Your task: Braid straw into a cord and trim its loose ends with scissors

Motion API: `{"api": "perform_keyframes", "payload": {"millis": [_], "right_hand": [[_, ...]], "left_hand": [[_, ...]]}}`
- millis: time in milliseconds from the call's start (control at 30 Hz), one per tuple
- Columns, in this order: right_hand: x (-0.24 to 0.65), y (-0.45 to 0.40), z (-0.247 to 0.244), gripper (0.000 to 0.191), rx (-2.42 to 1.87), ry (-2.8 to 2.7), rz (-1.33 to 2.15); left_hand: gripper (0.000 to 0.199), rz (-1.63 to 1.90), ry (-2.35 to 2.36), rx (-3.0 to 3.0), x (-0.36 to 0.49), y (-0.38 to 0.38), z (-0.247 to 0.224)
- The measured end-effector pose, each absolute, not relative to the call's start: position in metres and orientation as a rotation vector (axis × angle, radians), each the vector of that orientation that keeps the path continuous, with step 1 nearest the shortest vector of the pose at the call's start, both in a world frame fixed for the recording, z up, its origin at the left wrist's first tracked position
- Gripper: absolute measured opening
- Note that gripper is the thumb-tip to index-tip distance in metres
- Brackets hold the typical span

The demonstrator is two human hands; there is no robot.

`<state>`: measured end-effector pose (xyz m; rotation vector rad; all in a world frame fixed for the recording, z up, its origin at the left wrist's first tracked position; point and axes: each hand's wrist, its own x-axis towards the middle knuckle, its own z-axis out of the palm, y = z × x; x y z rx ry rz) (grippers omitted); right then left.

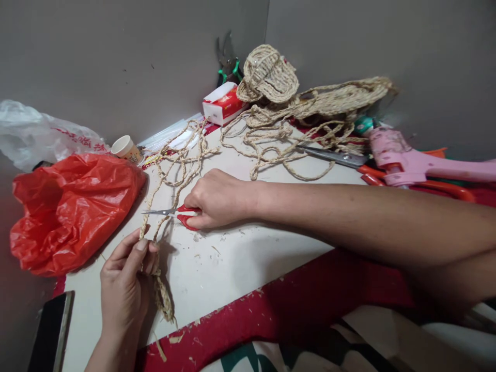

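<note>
My left hand (126,279) pinches a braided straw cord (145,214) between thumb and fingers, and a bunched piece of the braid (165,299) hangs below it. From the left, my right hand (217,199) is just across the board, closed round the red handles of small scissors (165,212). Their thin blades point left and reach the cord a little above my left fingertips. Whether the blades have cut into the cord, I cannot tell. Loose loops of the cord (186,165) run on behind my hands.
Around the white board (232,258) lie a red plastic bag (77,206), a paper cup (126,148), a tissue pack (225,103), woven straw pieces (271,75), large shears (333,156), a pink glue gun (403,160) and a dark phone-like slab (50,330). Pruners (228,59) lean at the wall.
</note>
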<state>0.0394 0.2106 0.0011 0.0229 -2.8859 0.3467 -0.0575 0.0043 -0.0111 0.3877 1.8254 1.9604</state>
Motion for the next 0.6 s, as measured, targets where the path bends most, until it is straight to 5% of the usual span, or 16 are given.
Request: {"api": "perform_keyframes", "payload": {"millis": [600], "right_hand": [[0.0396, 0.2117, -0.0018, 0.035, 0.075, -2.882, 0.334]], "left_hand": [[0.022, 1.874, 1.717, 0.415, -0.0603, 0.0046, -0.0123]]}}
